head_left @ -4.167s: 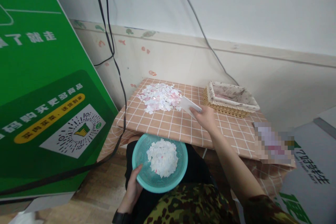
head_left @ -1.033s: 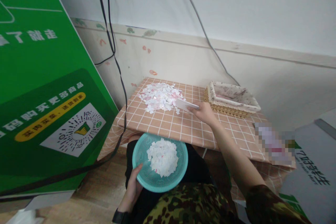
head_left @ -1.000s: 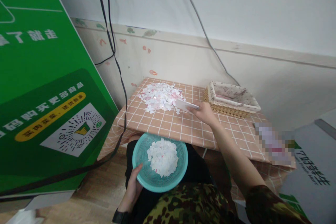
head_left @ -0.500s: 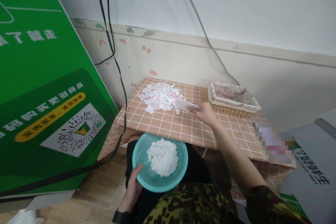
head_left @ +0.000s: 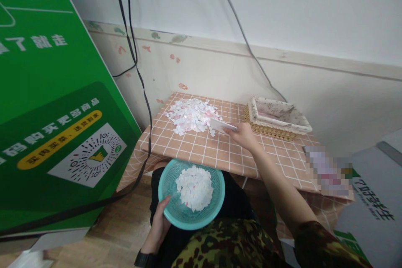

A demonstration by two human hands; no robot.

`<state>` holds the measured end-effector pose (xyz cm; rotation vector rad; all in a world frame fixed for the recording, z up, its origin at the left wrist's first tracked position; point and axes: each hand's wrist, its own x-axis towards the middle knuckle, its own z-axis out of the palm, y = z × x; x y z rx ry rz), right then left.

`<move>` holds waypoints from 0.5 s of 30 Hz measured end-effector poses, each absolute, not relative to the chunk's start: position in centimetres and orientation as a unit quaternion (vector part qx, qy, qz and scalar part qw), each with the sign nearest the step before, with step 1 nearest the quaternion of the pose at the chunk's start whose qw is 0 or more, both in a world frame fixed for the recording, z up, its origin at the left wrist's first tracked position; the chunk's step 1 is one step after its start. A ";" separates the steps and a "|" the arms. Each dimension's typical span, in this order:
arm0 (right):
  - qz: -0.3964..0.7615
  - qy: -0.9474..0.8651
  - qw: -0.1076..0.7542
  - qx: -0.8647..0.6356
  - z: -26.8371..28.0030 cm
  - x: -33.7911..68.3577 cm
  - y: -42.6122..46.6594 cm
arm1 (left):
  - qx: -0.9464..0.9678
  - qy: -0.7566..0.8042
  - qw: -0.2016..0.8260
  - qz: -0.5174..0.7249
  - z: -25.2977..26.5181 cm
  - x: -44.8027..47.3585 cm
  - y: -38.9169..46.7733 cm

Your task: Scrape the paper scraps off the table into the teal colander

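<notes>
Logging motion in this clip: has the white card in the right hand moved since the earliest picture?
Yes: judged against the wicker basket, the white card in the right hand has shifted slightly left, away from it.

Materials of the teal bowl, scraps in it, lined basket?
Teal bowl: likely plastic, smooth rim, fine mesh walls.
Scraps: probably paper, mostly matte white; thin, ragged pieces.
Basket: looks like wicker or straw, coarse tan weave.
Lining: seemingly cloth, matte, small print, soft folds.
</notes>
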<state>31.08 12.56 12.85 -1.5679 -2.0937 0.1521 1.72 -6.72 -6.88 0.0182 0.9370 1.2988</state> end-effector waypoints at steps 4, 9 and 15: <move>0.046 -0.769 0.250 -0.587 12.8 31.1 13.0 | 0.019 0.408 0.705 0.580 -6.5 1.8 -6.7; 0.078 -0.772 0.270 -0.570 12.6 31.1 13.0 | 0.012 0.415 0.694 0.588 -6.4 1.8 -6.7; 0.152 -0.757 0.314 -0.553 11.9 31.7 11.8 | 0.019 0.429 0.689 0.584 -6.3 1.8 -6.8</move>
